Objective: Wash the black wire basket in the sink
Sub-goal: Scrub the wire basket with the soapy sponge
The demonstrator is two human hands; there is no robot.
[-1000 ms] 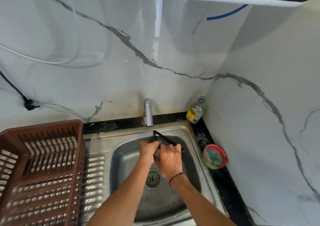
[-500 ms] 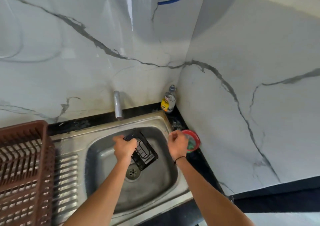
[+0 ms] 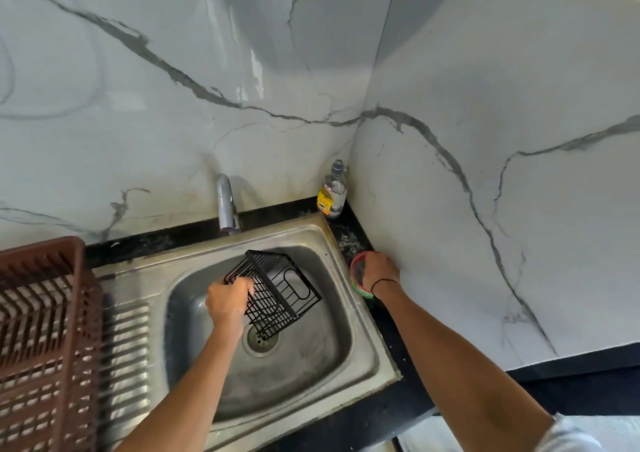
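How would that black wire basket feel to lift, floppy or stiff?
Probably stiff: the black wire basket keeps its boxy shape while the left hand grips one edge. Likely light, being mostly open grid. It may be slippery if wet.

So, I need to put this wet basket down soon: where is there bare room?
The ribbed drainboard between brown rack and sink is bare, as is the basin floor around the drain. The right counter strip is crowded: bottle, round container.
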